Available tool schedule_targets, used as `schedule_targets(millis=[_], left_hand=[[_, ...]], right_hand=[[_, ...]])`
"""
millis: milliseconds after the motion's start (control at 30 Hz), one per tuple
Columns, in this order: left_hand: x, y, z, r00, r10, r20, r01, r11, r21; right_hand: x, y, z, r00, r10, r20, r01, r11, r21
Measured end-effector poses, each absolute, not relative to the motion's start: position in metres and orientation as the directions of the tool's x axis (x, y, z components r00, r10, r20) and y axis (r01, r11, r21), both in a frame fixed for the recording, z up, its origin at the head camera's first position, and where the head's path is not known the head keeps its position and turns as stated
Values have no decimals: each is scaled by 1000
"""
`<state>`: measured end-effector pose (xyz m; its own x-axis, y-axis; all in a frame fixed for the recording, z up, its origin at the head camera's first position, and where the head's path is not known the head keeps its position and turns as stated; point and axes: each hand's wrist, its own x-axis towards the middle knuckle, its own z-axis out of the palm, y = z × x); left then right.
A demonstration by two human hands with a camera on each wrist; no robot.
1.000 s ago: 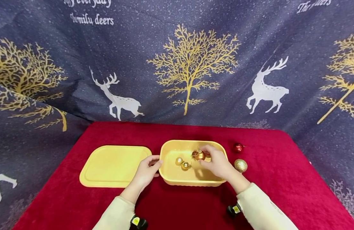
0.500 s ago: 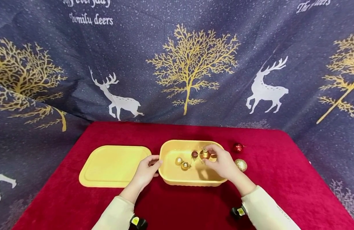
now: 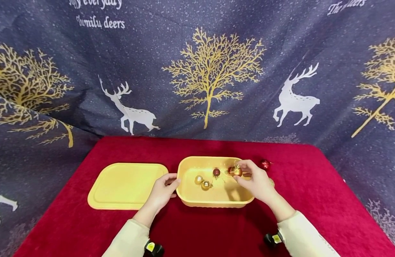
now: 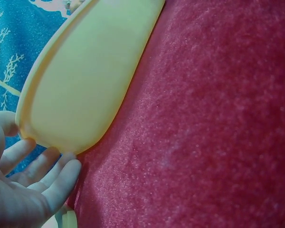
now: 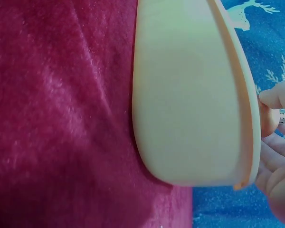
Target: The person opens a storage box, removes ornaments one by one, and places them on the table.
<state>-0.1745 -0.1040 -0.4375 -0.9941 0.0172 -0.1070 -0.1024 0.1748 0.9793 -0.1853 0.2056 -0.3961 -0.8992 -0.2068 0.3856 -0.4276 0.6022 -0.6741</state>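
My right hand (image 3: 257, 180) pinches a shiny copper-gold Christmas ball (image 3: 237, 171) by thumb and fingers, over the right end of a yellow plastic box (image 3: 213, 204). In the right wrist view, part of the copper-gold ball (image 5: 268, 121) shows past the box rim. My left hand (image 3: 163, 189) touches the box's left end; in the left wrist view its fingertips (image 4: 69, 178) rest against the outer wall. Inside the box lie a pale gold ball (image 3: 198, 180), a shiny gold ball (image 3: 206, 185) and a dark red ball (image 3: 216, 172). Another dark ball is partly hidden behind the held one.
The yellow lid (image 3: 126, 185) lies flat left of the box on a red cloth (image 3: 197, 228). A red ball (image 3: 264, 164) lies right of the box; a gold glitter ball (image 3: 272, 182) is mostly hidden behind my right hand. A dark blue printed curtain (image 3: 171, 35) hangs behind.
My right hand has moved right across the box with the copper-gold ball, now overlapping the glitter ball. A dark red ball inside has come into view. My left hand stays at the box's end.
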Motion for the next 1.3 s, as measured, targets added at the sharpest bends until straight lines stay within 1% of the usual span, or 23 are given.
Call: schedule_targets(millis=[367,700,1000,1300], left_hand=[[-176,-105,-439,-995,4,-104,-101,182,978],[-177,-105,-440,-995,0,-101,-99,175,980],[-177,-103,-441,-995,-11,-101,-101,171,980],[-175,-103,-439,-994,-1,-106,-105,170,980]], right_hand=[[-183,222,-393,-909,-149,390,-393,622,-677],[-186,237,-390,-911,-133,390,-386,609,-693],[-188,254,-390,-920,-96,381,-342,672,-656],[-190,272,-393,-924,-38,380,-299,692,-657]])
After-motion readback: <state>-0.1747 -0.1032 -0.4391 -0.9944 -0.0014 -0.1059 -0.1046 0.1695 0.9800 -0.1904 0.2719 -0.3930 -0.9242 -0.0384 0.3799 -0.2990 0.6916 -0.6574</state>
